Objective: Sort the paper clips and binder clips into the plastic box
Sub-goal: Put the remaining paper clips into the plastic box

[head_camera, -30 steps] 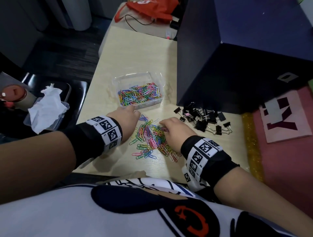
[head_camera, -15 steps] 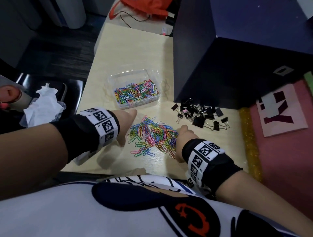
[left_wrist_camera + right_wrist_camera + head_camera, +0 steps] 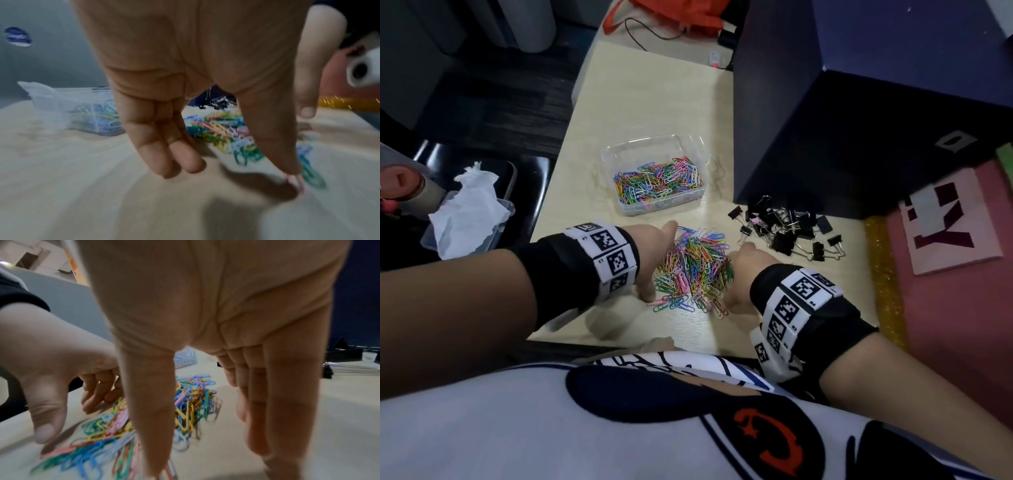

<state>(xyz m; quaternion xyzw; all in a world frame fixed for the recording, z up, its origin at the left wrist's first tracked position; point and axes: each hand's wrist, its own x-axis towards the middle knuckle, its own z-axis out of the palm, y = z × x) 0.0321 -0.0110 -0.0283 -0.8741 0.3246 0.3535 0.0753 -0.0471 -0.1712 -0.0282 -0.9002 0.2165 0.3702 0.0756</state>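
Observation:
A heap of coloured paper clips [image 3: 693, 270] lies on the pale wooden table [image 3: 647, 102], between my two hands. My left hand [image 3: 654, 260] stands on edge at the heap's left side, fingers straight and pointing down [image 3: 176, 155]. My right hand [image 3: 738, 277] stands at the heap's right side in the same way, with its fingers [image 3: 273, 402] straight against the clips [image 3: 148, 418]. Beyond the heap is the clear plastic box [image 3: 654, 159], partly filled with coloured paper clips. A pile of black binder clips [image 3: 786, 228] lies to the right of the heap.
A large dark blue box [image 3: 859, 120] stands at the back right, close behind the binder clips. A pink mat [image 3: 945, 308] and glittery yellow strip [image 3: 881, 274] border the table on the right. A black chair holding a container of crumpled tissue [image 3: 469, 209] is on the left.
Both hands have come off the top of the heap and moved to its two sides, turned on edge. The loose clips have been drawn into a tighter heap between them.

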